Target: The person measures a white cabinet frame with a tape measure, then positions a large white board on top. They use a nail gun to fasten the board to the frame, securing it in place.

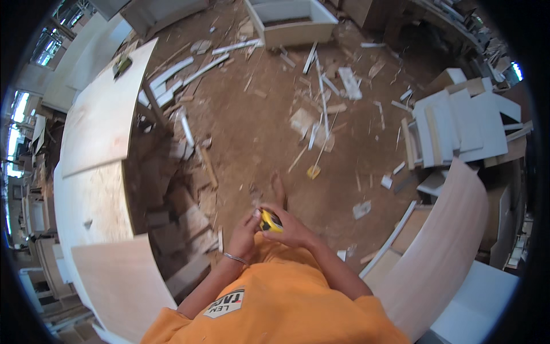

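Observation:
In front of my body, low in the view, both hands meet around a small yellow and black tape measure [270, 222]. My right hand [293, 231] is closed about its right side. My left hand [244, 235], with a bracelet at the wrist, has thumb and fingers pinched at the left end of the case. Whether any blade is pulled out is too small to see. Dirt floor lies beneath the hands.
Pale plywood sheets [103, 123] lie on a bench at left. Stacked white panels [458, 126] and a curved sheet [435, 246] stand at right. An open box frame [295, 26] sits at the far side. Wood offcuts [349, 83] litter the floor.

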Action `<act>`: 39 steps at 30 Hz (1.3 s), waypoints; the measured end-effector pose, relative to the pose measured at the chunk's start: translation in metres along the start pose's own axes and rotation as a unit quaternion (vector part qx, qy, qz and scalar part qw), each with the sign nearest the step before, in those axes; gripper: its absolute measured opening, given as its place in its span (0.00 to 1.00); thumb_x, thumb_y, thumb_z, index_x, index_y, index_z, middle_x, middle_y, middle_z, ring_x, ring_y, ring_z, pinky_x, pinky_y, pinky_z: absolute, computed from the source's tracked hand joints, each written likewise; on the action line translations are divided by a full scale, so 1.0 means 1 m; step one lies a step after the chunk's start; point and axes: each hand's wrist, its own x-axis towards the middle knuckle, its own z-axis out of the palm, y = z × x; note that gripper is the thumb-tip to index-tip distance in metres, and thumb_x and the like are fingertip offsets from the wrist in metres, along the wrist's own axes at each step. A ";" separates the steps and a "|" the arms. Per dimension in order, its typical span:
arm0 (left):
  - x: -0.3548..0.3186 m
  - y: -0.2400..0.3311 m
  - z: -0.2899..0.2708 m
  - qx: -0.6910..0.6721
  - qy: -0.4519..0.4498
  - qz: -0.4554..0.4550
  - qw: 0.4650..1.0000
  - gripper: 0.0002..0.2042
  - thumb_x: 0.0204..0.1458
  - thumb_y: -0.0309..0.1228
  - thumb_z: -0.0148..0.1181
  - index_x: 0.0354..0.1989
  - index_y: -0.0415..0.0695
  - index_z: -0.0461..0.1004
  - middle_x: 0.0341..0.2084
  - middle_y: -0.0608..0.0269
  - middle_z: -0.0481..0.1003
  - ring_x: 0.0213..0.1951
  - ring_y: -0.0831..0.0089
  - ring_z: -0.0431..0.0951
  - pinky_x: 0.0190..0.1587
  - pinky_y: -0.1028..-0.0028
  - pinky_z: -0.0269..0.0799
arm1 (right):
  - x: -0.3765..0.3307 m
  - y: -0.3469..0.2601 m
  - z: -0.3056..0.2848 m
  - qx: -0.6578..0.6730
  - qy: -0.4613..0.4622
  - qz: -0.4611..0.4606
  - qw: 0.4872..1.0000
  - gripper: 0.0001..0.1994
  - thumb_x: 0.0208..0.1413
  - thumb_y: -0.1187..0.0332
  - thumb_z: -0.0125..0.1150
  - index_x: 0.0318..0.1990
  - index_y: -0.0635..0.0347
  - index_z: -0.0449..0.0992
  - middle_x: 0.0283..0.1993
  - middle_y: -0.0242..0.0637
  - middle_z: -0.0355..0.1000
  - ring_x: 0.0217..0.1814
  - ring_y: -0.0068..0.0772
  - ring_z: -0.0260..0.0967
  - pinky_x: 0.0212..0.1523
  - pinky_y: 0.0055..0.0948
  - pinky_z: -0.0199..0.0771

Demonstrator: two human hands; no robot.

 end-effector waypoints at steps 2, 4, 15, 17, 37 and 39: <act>0.091 0.036 0.024 0.086 -0.031 0.007 0.996 0.17 0.67 0.39 0.53 0.59 0.44 0.76 0.44 0.68 0.77 0.42 0.78 0.73 0.47 0.75 0.68 | 0.033 0.002 -0.060 0.004 0.037 0.096 0.995 0.38 0.53 0.62 0.68 0.71 0.54 0.58 0.63 0.45 0.67 0.64 0.41 0.66 0.66 0.38 0.64; 0.152 0.081 0.056 0.108 -0.056 0.040 0.992 0.15 0.67 0.39 0.53 0.51 0.44 0.80 0.42 0.70 0.77 0.39 0.79 0.70 0.43 0.77 0.66 | 0.042 -0.004 -0.114 -0.004 0.059 0.167 0.984 0.37 0.54 0.63 0.67 0.71 0.55 0.58 0.61 0.45 0.68 0.62 0.40 0.67 0.65 0.38 0.65; 0.434 0.379 0.205 0.131 -0.153 0.109 0.973 0.15 0.67 0.39 0.52 0.45 0.42 0.81 0.40 0.67 0.77 0.43 0.80 0.71 0.47 0.77 0.66 | 0.238 -0.024 -0.358 0.095 0.063 0.242 0.964 0.33 0.60 0.51 0.62 0.69 0.55 0.62 0.61 0.38 0.68 0.65 0.35 0.64 0.66 0.34 0.61; 0.498 0.440 0.210 0.156 -0.112 0.175 0.966 0.13 0.67 0.37 0.52 0.45 0.42 0.81 0.38 0.68 0.76 0.41 0.80 0.70 0.45 0.77 0.65 | 0.283 -0.017 -0.406 0.144 0.036 0.282 0.948 0.33 0.60 0.51 0.62 0.69 0.55 0.62 0.61 0.39 0.68 0.65 0.36 0.64 0.66 0.34 0.61; 0.841 0.724 -0.048 -0.211 0.128 0.175 0.953 0.19 0.64 0.49 0.55 0.43 0.42 0.76 0.33 0.64 0.78 0.32 0.75 0.75 0.36 0.76 0.74 | 0.837 -0.017 -0.716 -0.118 -0.041 0.251 0.960 0.36 0.52 0.43 0.67 0.63 0.55 0.71 0.54 0.47 0.76 0.55 0.42 0.74 0.56 0.36 0.72; 0.914 0.691 -0.022 -0.108 0.184 0.119 0.970 0.17 0.65 0.50 0.54 0.37 0.49 0.76 0.27 0.69 0.77 0.28 0.78 0.74 0.31 0.79 0.71 | 0.869 -0.007 -0.730 -0.115 0.036 0.307 0.944 0.36 0.51 0.43 0.67 0.63 0.55 0.72 0.53 0.48 0.76 0.55 0.42 0.74 0.55 0.36 0.72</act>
